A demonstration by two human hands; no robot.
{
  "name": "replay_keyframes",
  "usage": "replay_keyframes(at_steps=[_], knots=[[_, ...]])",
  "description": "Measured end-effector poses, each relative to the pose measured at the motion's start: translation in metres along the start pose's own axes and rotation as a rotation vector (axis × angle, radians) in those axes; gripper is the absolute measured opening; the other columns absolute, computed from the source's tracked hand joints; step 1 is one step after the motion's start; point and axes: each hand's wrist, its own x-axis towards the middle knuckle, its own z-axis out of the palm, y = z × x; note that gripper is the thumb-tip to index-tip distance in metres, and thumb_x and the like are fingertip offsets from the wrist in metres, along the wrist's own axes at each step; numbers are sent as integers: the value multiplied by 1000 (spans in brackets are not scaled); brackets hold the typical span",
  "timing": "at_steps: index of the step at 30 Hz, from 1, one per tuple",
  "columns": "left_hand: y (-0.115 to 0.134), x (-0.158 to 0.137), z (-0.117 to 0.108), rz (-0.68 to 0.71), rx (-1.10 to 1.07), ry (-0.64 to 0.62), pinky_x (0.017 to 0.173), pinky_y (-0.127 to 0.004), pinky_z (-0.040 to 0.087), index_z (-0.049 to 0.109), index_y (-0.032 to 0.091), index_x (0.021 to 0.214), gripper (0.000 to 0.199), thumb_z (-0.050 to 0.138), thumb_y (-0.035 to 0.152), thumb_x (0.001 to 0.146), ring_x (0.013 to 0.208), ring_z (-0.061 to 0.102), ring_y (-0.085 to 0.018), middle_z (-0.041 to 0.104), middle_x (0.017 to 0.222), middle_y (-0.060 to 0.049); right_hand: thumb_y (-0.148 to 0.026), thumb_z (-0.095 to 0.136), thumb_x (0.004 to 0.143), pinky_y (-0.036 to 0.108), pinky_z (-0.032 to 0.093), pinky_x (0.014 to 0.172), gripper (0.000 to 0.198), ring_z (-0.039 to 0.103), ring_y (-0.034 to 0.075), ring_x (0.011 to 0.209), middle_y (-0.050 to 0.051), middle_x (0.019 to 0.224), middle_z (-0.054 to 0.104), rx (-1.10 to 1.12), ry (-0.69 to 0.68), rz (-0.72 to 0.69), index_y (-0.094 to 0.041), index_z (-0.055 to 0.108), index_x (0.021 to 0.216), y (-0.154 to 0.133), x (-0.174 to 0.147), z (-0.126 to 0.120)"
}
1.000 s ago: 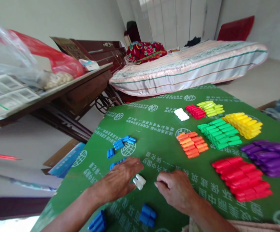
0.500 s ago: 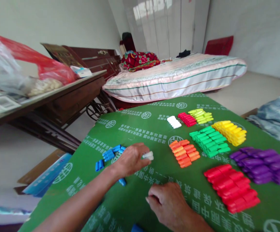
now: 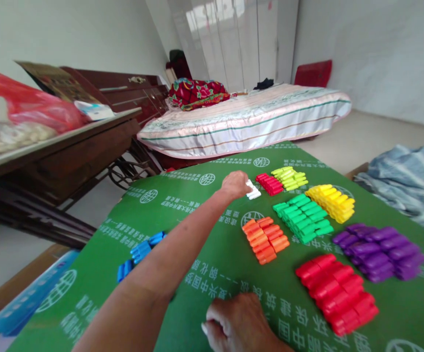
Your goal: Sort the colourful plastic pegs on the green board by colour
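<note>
Curling its fingers in, the right hand [image 3: 237, 322] is closest. Farther up the green desk [image 3: 190, 313], small white tubes [image 3: 254, 192] lie side by side, pointing sideways, by the left hand [image 3: 236, 184]; I can't tell if its fingers hold one.

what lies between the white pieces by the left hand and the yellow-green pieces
In the head view, the small group of crimson pieces lies between the white pieces at the left hand and the yellow-green pieces.
</note>
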Motion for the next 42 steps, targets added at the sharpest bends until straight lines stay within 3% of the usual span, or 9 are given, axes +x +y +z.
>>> replay_keyframes(at_steps=[16, 29, 36, 42], knots=[[13, 6, 3, -35, 33, -47, 82, -26, 49, 67, 19, 101, 37, 67, 40, 70, 102, 62, -22, 69, 107, -9, -27, 56, 82, 26, 41, 51, 20, 67, 19, 55, 1, 63, 72, -5, 22, -3, -23, 67, 65, -2, 1, -3], [-4, 1, 1, -14, 18, 30, 76, -26, 49, 68, 19, 96, 33, 61, 42, 74, 93, 64, -20, 70, 98, -6, -31, 52, 85, 25, 35, 48, 25, 65, 17, 54, 1, 63, 71, -32, 28, -5, -24, 67, 66, -2, 0, -6], [-34, -35, -12, -33, 38, 103, 81, -25, 47, 68, 21, 97, 30, 56, 41, 78, 93, 63, -18, 70, 100, -4, -35, 52, 85, 23, 35, 50, 25, 63, 14, 55, 1, 63, 71, -35, 53, -33, -23, 68, 69, -1, -3, -7], [-84, -99, -14, -93, 68, 78, 78, -26, 47, 68, 22, 92, 28, 55, 41, 77, 87, 63, -19, 69, 95, -4, -34, 51, 87, 23, 31, 53, 28, 63, 11, 57, -1, 63, 71, 65, 135, -6, -24, 67, 67, 3, -8, -3]])
